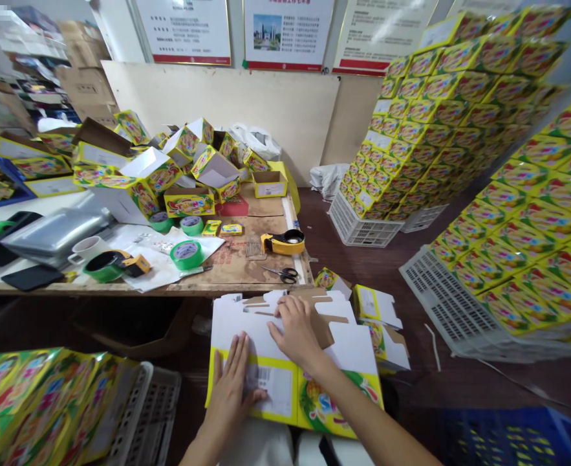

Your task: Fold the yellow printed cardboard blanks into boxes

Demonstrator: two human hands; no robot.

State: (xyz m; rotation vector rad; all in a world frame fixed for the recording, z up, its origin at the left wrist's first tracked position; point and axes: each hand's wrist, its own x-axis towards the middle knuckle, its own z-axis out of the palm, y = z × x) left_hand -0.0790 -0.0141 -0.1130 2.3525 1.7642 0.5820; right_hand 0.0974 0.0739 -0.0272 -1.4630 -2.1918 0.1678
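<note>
A flat, unfolded yellow and white carton point(348, 362) with a barcode label lies on top of a stack of flat cartons in front of me, below the table edge. My left hand point(231, 385) lies flat on its left side, fingers stretched out. My right hand point(295, 333) presses on the white flaps near the middle, fingers slightly bent at a flap edge. Neither hand holds anything.
A wooden table point(246, 265) carries folded cartons point(188, 202), green tape rolls point(187, 254), a yellow tape dispenser point(283, 243), scissors point(284, 273) and a mug point(87, 249). Tall stacks of finished boxes point(460, 123) stand on white crates point(363, 228) at the right. More boxes point(37, 401) sit lower left.
</note>
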